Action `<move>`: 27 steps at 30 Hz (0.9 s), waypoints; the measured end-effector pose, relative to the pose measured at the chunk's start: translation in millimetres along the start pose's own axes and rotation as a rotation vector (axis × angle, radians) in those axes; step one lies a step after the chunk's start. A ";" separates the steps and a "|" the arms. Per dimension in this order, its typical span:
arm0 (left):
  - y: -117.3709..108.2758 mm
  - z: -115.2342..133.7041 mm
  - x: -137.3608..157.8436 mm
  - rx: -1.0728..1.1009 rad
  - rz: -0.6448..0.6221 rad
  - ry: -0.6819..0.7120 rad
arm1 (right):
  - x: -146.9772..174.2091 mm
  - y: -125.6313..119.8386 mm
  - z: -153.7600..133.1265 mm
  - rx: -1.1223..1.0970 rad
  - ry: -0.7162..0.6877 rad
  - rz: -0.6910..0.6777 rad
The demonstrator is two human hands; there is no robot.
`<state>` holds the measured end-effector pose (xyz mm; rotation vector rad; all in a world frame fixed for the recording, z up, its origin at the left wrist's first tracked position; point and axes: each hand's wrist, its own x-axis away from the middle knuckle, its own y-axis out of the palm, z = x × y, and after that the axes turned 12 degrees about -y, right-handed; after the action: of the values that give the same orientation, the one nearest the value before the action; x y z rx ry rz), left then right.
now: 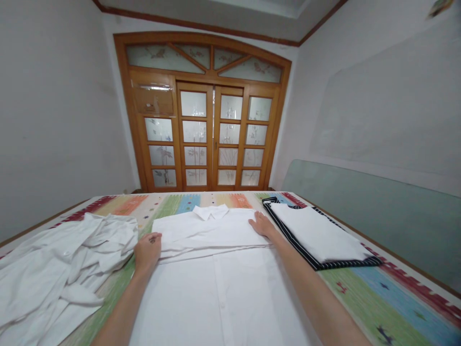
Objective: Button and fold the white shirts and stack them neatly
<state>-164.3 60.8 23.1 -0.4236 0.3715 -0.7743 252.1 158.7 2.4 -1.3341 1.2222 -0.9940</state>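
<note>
A white button-up shirt [223, 288] lies spread on the patterned cover in front of me, its collar at the far end. Its sleeves are folded across the upper chest in a flat band. At the left edge of that band, my left hand [147, 247] is closed with curled fingers, pinching the cloth. My right hand [261, 224] rests flat on the right edge of the band, fingers stretched out and touching the fabric. The shirt's lower end runs out of view below.
A rumpled pile of white clothing [68, 269] lies to the left. On the right is a folded stack, a white garment [320, 233] over a black striped one [326, 265]. Beyond the patterned cover [392, 293] stand wooden glass doors [212, 134]. A pale green headboard-like panel [370, 211] lines the right side.
</note>
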 end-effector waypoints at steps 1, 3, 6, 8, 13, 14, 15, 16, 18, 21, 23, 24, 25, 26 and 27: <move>0.1 0.1 0.0 -0.002 0.000 0.000 | -1.3 0.1 -2.2 0.011 0.016 0.007; 0.4 -0.2 -0.6 -0.003 0.000 0.004 | -3.6 1.3 -7.9 0.034 0.067 0.031; 1.4 -1.8 -2.3 -0.006 -0.005 0.015 | -5.5 4.4 -15.4 0.069 0.057 0.104; 2.2 -3.2 -3.5 -0.010 -0.001 0.025 | -5.4 6.3 -17.2 0.079 -0.053 0.132; 2.3 -3.8 -3.8 -0.017 -0.001 0.047 | -4.3 5.9 -16.3 0.046 -0.199 0.062; 1.9 -3.4 -3.3 -0.019 -0.002 0.046 | -4.6 5.1 -17.5 0.040 -0.169 0.053; 1.4 -2.9 -2.7 -0.022 0.000 0.044 | -5.1 4.2 -19.7 0.033 -0.123 0.049; 0.9 -2.3 -2.1 -0.026 0.001 0.043 | -5.9 3.3 -23.0 0.025 -0.070 0.048; 0.0 -1.7 -1.0 -0.039 0.003 0.041 | -7.9 1.7 -31.9 0.004 0.042 0.043; -0.4 -1.8 -0.3 -0.066 -0.007 0.036 | -10.9 0.5 -46.1 -0.014 0.163 0.045; -0.3 -2.1 -0.3 -0.080 -0.012 0.040 | -11.4 0.3 -52.1 -0.014 0.203 0.053; -0.2 -2.2 -0.4 -0.085 -0.014 0.043 | -11.0 0.3 -53.5 -0.013 0.208 0.057; -0.2 -2.0 -0.5 -0.090 -0.013 0.045 | -9.9 0.2 -53.9 -0.012 0.203 0.057; -0.3 -1.7 -0.5 -0.093 -0.012 0.044 | -8.1 0.1 -53.3 -0.011 0.182 0.054; -0.4 -1.3 -0.5 -0.094 -0.011 0.043 | -5.8 0.0 -52.0 -0.010 0.144 0.049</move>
<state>-165.5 60.6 22.3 -0.4978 0.4470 -0.7797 200.3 156.6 9.7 -1.2514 1.3628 -1.0652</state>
